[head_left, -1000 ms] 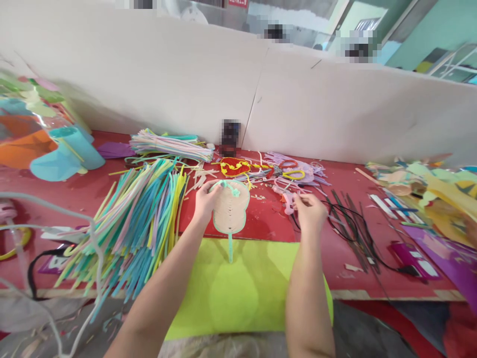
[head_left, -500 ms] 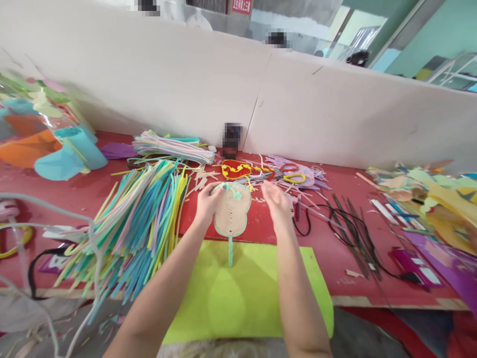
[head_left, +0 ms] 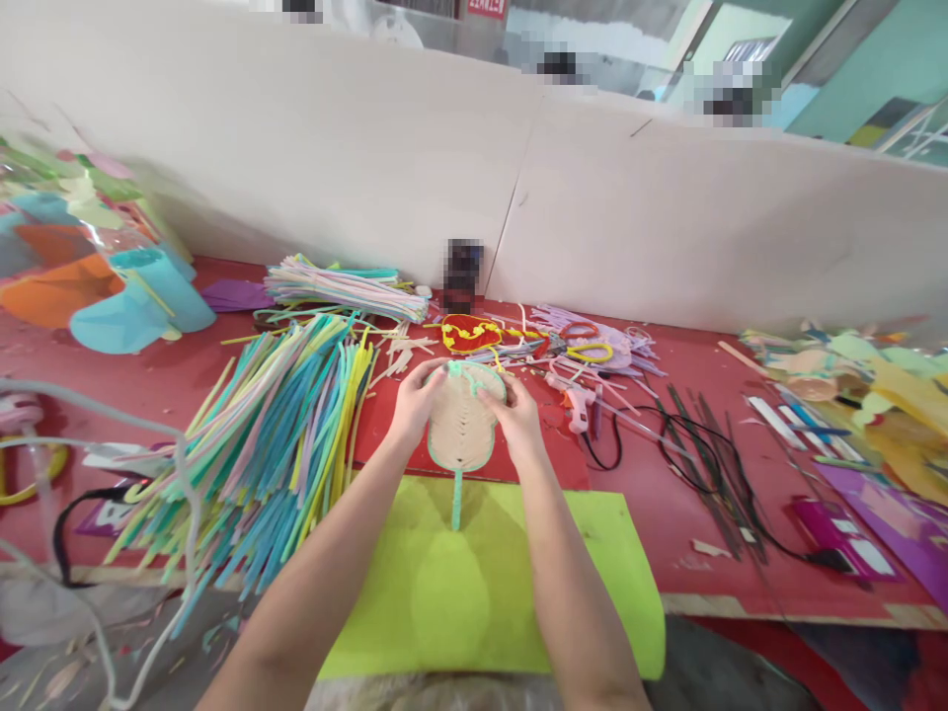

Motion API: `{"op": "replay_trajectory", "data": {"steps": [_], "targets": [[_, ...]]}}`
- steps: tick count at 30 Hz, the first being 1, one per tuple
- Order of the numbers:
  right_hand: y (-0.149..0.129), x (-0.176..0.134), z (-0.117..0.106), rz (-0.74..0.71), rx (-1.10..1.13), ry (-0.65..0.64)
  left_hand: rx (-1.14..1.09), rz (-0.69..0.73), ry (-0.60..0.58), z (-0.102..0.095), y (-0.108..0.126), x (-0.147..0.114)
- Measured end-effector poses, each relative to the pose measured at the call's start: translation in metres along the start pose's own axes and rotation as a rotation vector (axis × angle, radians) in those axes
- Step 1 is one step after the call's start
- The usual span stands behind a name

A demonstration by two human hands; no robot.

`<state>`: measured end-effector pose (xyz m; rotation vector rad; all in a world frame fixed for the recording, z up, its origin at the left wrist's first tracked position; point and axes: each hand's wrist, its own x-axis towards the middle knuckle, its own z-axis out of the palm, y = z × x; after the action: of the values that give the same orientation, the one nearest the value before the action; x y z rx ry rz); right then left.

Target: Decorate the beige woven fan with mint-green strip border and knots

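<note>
A beige hand fan (head_left: 460,425) with a mint-green edge and a mint-green handle is held upright between my hands, handle downward. Small green flower trim runs along its top. My left hand (head_left: 421,395) is closed on the fan's upper left edge. On the upper right edge, my right hand (head_left: 514,410) pinches it, the thumb on the front near the trim. The fan's lower end hangs over a yellow-green sheet (head_left: 592,583) at the front of the table. Behind the fan lies a red piece with yellow flower trim (head_left: 468,334).
Pastel pipe cleaners (head_left: 274,454) are heaped at left, with another bundle (head_left: 345,286) behind. Scissors (head_left: 589,351) and a glue gun (head_left: 582,405) lie right of the fan. Dark cables (head_left: 696,454) cross toward a purple power strip (head_left: 844,538). A white partition (head_left: 370,148) stands behind.
My right hand has come in from the right and taken hold of the fan's right edge. The left hand keeps its grip. The glue gun behind the right hand now shows more fully.
</note>
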<state>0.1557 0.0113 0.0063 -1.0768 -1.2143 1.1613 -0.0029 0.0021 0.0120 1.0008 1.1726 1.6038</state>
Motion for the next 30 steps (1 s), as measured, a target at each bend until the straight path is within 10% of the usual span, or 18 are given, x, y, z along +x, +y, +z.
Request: {"op": "replay_trajectory", "data": {"steps": [15,30], "targets": [[-0.015,-0.011,0.005,-0.259,-0.216,-0.024,0.188,0.158,0.047,0.0,0.005,-0.003],[-0.011,-0.014,0.009,-0.216,-0.319,0.033,0.171,0.166,0.032,0.006,0.012,-0.008]]}}
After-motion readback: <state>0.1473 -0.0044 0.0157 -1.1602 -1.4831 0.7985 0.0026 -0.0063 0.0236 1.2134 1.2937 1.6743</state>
